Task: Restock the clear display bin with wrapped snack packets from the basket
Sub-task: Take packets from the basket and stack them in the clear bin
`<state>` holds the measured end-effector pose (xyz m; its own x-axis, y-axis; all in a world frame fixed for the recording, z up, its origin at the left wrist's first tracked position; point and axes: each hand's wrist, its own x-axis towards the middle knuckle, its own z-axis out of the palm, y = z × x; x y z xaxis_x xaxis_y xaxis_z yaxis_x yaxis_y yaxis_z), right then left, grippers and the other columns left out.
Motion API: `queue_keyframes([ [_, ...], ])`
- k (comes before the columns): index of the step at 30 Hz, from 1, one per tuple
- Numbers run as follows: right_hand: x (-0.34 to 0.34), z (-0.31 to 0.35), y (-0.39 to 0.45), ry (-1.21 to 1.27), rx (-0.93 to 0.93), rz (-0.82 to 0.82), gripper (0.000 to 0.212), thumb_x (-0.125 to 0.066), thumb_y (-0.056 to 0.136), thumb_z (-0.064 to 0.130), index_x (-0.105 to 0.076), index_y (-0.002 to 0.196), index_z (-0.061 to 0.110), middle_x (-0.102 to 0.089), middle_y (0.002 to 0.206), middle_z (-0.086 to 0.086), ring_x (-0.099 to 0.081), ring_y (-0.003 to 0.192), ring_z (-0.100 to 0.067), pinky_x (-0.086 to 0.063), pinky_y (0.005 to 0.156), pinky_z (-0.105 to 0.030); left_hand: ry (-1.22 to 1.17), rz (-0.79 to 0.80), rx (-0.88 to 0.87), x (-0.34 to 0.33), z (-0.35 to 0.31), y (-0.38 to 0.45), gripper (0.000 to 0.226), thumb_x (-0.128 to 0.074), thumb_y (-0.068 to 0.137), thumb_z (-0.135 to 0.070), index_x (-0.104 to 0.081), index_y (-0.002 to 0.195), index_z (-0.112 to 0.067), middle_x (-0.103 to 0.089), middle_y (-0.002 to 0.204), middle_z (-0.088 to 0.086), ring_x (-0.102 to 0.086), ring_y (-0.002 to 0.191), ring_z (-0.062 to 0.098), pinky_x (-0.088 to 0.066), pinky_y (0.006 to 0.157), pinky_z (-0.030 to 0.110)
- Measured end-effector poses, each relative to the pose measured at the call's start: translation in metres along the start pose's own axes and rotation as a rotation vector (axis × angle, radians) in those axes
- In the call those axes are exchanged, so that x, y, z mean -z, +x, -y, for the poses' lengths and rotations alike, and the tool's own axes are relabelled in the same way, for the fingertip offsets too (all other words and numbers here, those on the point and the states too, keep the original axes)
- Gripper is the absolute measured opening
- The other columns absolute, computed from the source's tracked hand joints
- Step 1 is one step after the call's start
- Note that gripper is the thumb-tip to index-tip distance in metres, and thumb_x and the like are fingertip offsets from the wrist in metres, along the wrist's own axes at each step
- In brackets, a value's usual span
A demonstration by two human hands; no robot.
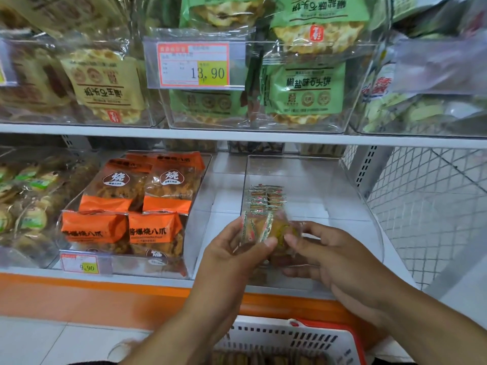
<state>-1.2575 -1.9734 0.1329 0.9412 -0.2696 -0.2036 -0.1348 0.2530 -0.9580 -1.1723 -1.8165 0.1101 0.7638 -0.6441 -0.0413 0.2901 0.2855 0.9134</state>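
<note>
A clear display bin stands on the lower shelf, right of centre, with a short row of small wrapped snack packets upright along its left wall. Just in front of that row, both hands hold a bunch of wrapped packets. My left hand grips the bunch from the left, thumb on top. My right hand pinches it from the right with thumb and fingers. A white basket with a red rim sits below at the bottom edge, with brownish packets blurred inside it.
A bin of orange snack bags stands left of the clear bin, with a price tag 9.90. The upper shelf overhangs with bins of green and yellow cracker packs. A white wire mesh panel closes the right side.
</note>
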Motion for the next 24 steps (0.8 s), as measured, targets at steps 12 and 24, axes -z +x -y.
queue_keyframes([
  [12,0.006,0.004,-0.003,-0.125,0.016,-0.022,0.01,-0.077,0.08,0.027,-0.08,0.088,0.022,-0.078,0.097,-0.005,-0.075,0.09,-0.016,-0.062,0.074,-0.035,-0.202,-0.111,0.0,0.001,0.0,0.006,0.039,-0.072,0.077,-0.015,-0.067,0.114,-0.004,-0.075,0.108,0.015,-0.073,0.09,0.019,-0.06,0.084,0.031],
  [24,0.017,0.009,0.001,-0.03,0.198,-0.154,0.046,-0.078,0.072,0.022,-0.072,0.117,0.034,-0.07,0.096,-0.006,-0.072,0.087,-0.019,-0.056,0.074,-0.027,-0.259,-0.209,-0.026,0.003,-0.002,0.009,0.029,-0.067,0.083,-0.019,-0.068,0.109,-0.007,-0.078,0.102,0.012,-0.075,0.09,0.019,-0.061,0.084,0.032],
])
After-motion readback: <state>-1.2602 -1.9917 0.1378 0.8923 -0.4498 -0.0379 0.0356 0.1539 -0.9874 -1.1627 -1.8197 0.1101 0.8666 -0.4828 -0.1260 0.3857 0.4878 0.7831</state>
